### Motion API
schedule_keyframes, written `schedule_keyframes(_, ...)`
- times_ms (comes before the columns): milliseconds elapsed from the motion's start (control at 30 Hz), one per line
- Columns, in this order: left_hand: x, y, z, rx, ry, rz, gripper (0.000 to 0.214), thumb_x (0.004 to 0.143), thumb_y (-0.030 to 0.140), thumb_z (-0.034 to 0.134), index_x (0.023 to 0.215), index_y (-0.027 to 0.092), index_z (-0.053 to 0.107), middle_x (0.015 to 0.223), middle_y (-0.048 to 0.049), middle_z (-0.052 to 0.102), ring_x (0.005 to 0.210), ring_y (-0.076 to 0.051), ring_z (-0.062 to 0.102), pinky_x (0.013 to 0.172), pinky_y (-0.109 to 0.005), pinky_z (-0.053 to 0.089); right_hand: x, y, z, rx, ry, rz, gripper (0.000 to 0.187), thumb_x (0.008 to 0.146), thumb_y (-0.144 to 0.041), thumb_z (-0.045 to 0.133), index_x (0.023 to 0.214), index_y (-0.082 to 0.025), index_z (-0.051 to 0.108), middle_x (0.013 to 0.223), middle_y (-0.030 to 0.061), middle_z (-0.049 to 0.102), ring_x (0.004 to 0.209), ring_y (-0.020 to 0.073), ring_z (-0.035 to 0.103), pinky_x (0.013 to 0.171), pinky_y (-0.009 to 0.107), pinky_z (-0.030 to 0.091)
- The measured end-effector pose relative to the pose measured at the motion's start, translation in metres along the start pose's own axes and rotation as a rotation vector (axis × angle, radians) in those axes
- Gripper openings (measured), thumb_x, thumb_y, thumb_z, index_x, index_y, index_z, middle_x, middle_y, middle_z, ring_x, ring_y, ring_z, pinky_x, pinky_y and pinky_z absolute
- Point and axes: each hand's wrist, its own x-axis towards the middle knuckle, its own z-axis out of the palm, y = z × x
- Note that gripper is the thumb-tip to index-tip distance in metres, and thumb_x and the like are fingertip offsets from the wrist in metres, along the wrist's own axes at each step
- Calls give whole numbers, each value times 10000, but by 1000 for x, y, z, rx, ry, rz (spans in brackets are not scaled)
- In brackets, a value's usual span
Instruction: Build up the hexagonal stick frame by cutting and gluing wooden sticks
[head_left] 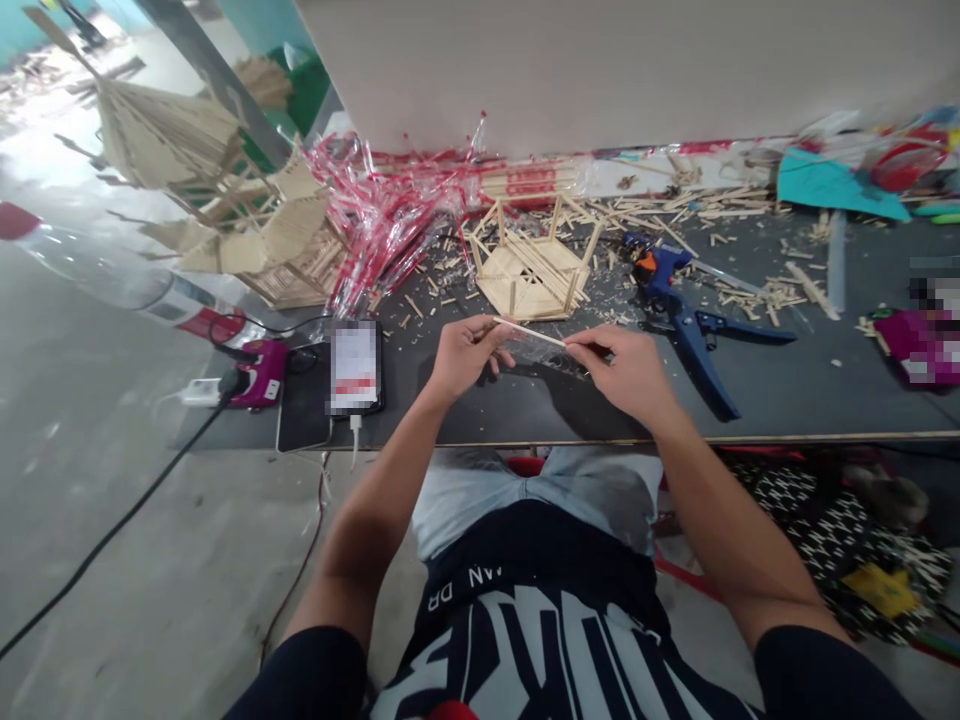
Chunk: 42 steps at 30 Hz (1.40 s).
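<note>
A thin wooden stick (529, 332) spans the gap between my two hands above the table's near part. My left hand (471, 352) pinches its left end, with the lower fingers loosely curled. My right hand (616, 368) grips the other end between thumb and forefinger. Just beyond them sits a hexagonal frame of wooden sticks (531, 272), with short upright posts at its corners and several loose sticks lying across it. To the right of the frame lies a blue cutter-like hand tool (686, 325) with its handles spread.
Wood scraps (720, 292) litter the dark table (480, 420). Red-and-clear plastic wrappers (397, 200) are heaped at the back. A finished-looking stick model (247, 230), bottle (150, 275), purple power socket (259, 375) and charging phone (355, 365) stand at left. A turquoise sheet (832, 182) lies back right.
</note>
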Motion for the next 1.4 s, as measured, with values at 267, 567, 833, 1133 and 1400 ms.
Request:
schedule_keyframes(267, 1, -5, 1, -43, 25, -5, 435, 805, 561, 771, 896, 136, 766, 905, -110, 821, 506, -101, 691, 405, -181, 478, -1, 0, 2, -19, 31, -22, 171, 914, -285, 656, 882, -223, 811, 819, 54, 784, 668, 182, 662, 623, 321, 491)
schedule_keyframes(567, 1, -1, 0, -40, 44, -51, 454, 788, 586, 786, 863, 138, 770, 917, -124, 821, 520, -111, 710, 394, -173, 469, 0, -4, 4, -47, 27, -31, 176, 930, -276, 655, 903, -224, 822, 830, 54, 779, 671, 177, 653, 633, 319, 483)
schedule_keyframes(833, 0, 1, -2, -29, 48, -40, 451, 788, 571, 769, 842, 123, 757, 874, -131, 816, 505, -111, 697, 398, -172, 473, 1, -2, 5, -45, 12, -32, 182, 945, -279, 650, 941, -231, 825, 847, 61, 780, 715, 193, 674, 666, 332, 503)
schedule_keyframes(1133, 1, 3, -4, -8, 46, -68, 481, 768, 612, 766, 834, 136, 760, 889, -136, 819, 495, -113, 690, 388, -177, 459, 0, 3, 9, -24, 4, -54, 211, 985, -309, 634, 988, -235, 831, 910, 72, 797, 800, 205, 720, 742, 338, 544)
schedule_keyframes(1400, 3, 3, -3, -52, 68, -66, 486, 714, 612, 830, 779, 136, 750, 867, -141, 819, 466, -112, 680, 371, -178, 452, 2, 2, 10, -20, 11, -52, 181, 973, -275, 641, 974, -236, 818, 877, 58, 785, 770, 196, 706, 727, 334, 537)
